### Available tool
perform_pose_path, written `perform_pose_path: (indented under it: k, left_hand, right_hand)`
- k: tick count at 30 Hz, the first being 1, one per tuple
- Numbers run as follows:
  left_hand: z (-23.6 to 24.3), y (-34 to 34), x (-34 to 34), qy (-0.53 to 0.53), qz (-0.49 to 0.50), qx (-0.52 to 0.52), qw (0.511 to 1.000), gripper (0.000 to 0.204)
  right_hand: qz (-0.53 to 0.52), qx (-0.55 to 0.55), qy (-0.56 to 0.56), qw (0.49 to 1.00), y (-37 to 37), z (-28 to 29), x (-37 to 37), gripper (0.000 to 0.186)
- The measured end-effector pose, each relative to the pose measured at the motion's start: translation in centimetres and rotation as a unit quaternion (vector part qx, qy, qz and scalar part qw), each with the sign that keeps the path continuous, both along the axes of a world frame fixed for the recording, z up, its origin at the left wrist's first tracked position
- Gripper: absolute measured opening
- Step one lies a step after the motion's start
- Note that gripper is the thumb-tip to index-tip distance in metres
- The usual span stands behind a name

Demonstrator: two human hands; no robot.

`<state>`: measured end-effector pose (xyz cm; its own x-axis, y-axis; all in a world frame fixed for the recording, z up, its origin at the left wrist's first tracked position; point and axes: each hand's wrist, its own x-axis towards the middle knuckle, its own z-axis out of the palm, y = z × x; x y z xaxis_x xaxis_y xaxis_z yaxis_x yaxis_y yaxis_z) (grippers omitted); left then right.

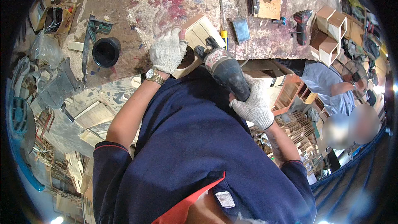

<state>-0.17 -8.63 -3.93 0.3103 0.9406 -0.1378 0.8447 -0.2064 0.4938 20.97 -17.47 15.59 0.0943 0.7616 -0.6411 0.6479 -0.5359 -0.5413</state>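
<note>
Both my hands wear pale knitted work gloves. At the bench's near edge, my left hand (168, 52) is closed on the left side of a small wooden box (202, 32); its thumb and fingertips are partly hidden. My right hand (255, 103) wraps round the rear of a dark, round-bodied power tool (230, 74), whose exact kind I cannot make out. The tool slants up and left, and its black front end lies over the box's near right part. Whether it touches the wood is unclear.
A black round cup (106, 52) and a green-handled tool (99, 25) lie left on the bench (137, 12). Rightward are a yellow-handled screwdriver (224, 37), a cordless drill (302, 27) and stacked wooden boxes (329, 23). Another person (327, 83) is at the right.
</note>
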Motion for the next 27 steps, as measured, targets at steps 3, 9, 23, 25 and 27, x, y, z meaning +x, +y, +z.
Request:
perform_pose_path:
  k: [3, 9, 23, 25, 27]
  left_hand:
    - [0.0, 0.0, 0.0, -0.008, 0.005, 0.014, 1.000, 0.040]
    - [0.4, 0.1, 0.0, 0.009, 0.001, -0.061, 0.998, 0.040]
    - [0.5, 0.0, 0.0, -0.012, 0.012, -0.046, 0.999, 0.039]
    - [0.4, 0.0, 0.0, -0.018, 0.006, -0.034, 0.999, 0.039]
    - [0.3, 0.0, -0.1, -0.024, 0.005, -0.034, 0.999, 0.039]
  right_hand:
    - [0.000, 0.006, 0.003, 1.000, 0.1, -0.1, 0.0, 0.030]
    - [0.034, -0.056, -0.004, 0.998, 0.9, 0.4, 0.4, 0.038]
    - [0.107, 0.060, -0.118, 0.985, 0.7, 0.1, 0.2, 0.034]
    - [0.102, -0.010, -0.065, 0.993, 1.3, 0.2, 0.4, 0.034]
    - [0.101, -0.043, -0.048, 0.993, 1.7, 0.5, 0.4, 0.035]
